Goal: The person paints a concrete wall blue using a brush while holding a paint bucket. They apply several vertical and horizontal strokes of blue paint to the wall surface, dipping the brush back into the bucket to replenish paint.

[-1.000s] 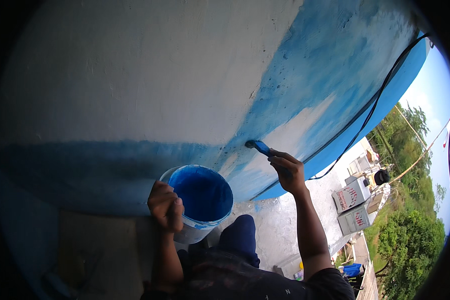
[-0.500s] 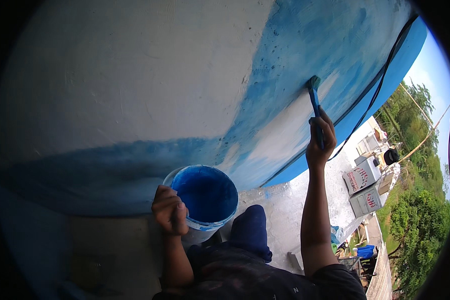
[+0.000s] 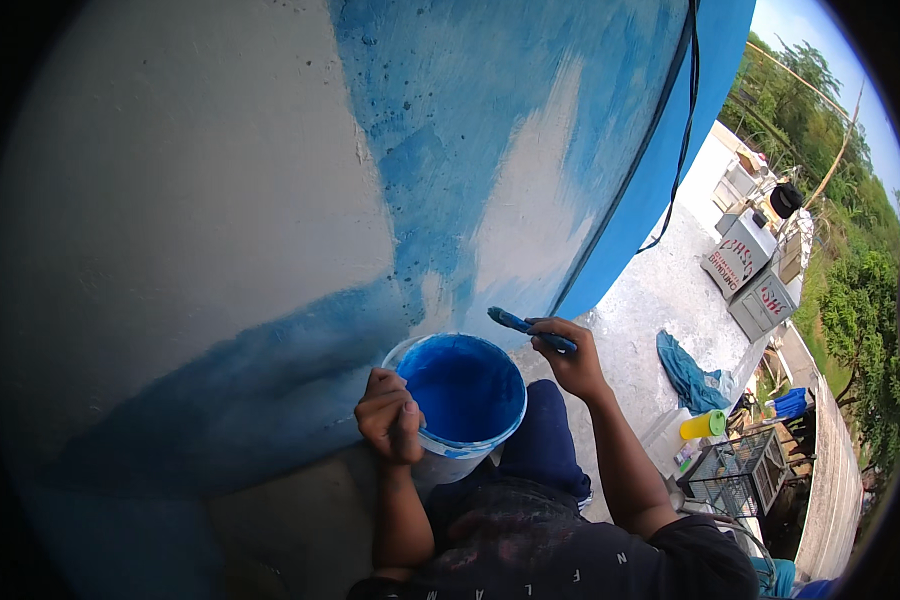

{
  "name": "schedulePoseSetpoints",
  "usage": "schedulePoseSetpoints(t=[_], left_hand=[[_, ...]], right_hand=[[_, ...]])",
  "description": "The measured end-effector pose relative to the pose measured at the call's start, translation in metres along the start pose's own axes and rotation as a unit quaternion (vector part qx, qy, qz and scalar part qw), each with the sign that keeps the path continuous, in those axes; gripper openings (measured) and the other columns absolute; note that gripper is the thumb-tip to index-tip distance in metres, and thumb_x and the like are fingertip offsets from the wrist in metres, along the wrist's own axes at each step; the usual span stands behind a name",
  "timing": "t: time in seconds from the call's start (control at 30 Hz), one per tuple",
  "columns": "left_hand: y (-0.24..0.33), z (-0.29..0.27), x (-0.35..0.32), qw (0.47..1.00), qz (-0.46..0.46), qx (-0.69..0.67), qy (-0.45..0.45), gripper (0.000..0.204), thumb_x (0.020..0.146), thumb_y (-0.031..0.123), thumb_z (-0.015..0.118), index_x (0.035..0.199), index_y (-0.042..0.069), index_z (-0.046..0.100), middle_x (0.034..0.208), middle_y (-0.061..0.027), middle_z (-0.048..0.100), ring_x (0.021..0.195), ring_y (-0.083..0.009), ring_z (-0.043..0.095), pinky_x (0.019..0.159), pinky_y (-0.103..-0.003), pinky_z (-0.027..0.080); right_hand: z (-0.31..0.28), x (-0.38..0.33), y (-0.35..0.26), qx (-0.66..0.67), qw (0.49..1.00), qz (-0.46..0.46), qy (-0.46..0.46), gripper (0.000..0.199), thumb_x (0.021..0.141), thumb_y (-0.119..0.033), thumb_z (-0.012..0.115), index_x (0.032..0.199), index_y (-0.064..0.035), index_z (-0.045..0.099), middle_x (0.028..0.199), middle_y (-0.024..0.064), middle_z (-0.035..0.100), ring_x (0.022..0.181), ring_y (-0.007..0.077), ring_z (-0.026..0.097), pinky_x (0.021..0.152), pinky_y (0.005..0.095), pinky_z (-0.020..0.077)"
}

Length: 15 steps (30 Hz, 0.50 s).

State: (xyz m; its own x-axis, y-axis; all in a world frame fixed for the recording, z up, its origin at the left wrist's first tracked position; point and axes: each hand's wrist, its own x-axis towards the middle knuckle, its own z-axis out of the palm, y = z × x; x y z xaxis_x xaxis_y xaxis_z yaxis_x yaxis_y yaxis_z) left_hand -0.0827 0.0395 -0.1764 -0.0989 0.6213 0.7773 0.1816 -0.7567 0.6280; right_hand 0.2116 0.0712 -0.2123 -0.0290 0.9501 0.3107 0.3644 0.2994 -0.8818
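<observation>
My left hand (image 3: 392,415) is closed on the rim of a white paint bucket (image 3: 450,466), whose inside is coated in blue, with blue paint (image 3: 458,395) in it. In my right hand (image 3: 573,358) is a blue-handled paintbrush (image 3: 523,324), gripped by its handle. Its bristles point left, just above and beyond the bucket's far right rim, apart from the wall. Facing me is a wall (image 3: 240,200), white on the left, with blue strokes (image 3: 440,120) on the right and along its lower part. A bare white patch (image 3: 535,190) shows among the strokes.
A black cable (image 3: 688,120) hangs along the wall's right edge. On the pale floor to the right lie a blue-green cloth (image 3: 682,375), a yellow container (image 3: 703,425) and a wire cage (image 3: 735,475). Grey boxes (image 3: 740,252) stand farther off, with trees beyond.
My right hand has brought the brush off the wall, down and left towards the bucket. The view has shifted, and the bucket in my left hand now appears farther right.
</observation>
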Motion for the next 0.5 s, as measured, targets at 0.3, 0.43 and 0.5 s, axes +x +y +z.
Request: schedulePoseSetpoints(t=[0.3, 0.43, 0.5], left_hand=[[-0.009, 0.078, -0.035, 0.993, -0.035, -0.089, -0.068, 0.038, 0.085, 0.018, 0.054, 0.05, 0.004, 0.05, 0.048, -0.0063, 0.048, 0.05, -0.0215, 0.045, 0.072, -0.04, 0.042], [-0.025, 0.124, -0.07, 0.986, -0.05, -0.14, -0.072, 0.038, 0.085, 0.017, 0.055, 0.051, 0.004, 0.045, 0.05, -0.0078, 0.044, 0.051, -0.0238, 0.044, 0.069, -0.04, 0.04], [-0.033, 0.14, -0.087, 0.982, -0.066, -0.154, -0.082, 0.037, 0.085, 0.016, 0.055, 0.052, 0.004, 0.044, 0.051, -0.0082, 0.042, 0.051, -0.0245, 0.043, 0.068, -0.04, 0.04]], right_hand=[[-0.093, -0.082, -0.033, 0.077, 0.98, 0.138, 0.117, 0.017, 0.098, -0.001, 0.073, 0.114, 0.0001, 0.077, 0.108, 0.01, 0.078, 0.094, 0.0142, 0.072, 0.085, 0.029, 0.0578], [-0.102, -0.105, -0.044, 0.08, 0.97, 0.171, 0.154, 0.023, 0.099, -0.002, 0.072, 0.122, 0.0018, 0.074, 0.111, 0.0112, 0.078, 0.098, 0.0154, 0.073, 0.089, 0.0302, 0.0596], [-0.097, -0.111, -0.046, 0.085, 0.962, 0.195, 0.172, 0.025, 0.1, -0.003, 0.073, 0.124, 0.0022, 0.073, 0.114, 0.0131, 0.078, 0.1, 0.0171, 0.074, 0.09, 0.0315, 0.0603]])
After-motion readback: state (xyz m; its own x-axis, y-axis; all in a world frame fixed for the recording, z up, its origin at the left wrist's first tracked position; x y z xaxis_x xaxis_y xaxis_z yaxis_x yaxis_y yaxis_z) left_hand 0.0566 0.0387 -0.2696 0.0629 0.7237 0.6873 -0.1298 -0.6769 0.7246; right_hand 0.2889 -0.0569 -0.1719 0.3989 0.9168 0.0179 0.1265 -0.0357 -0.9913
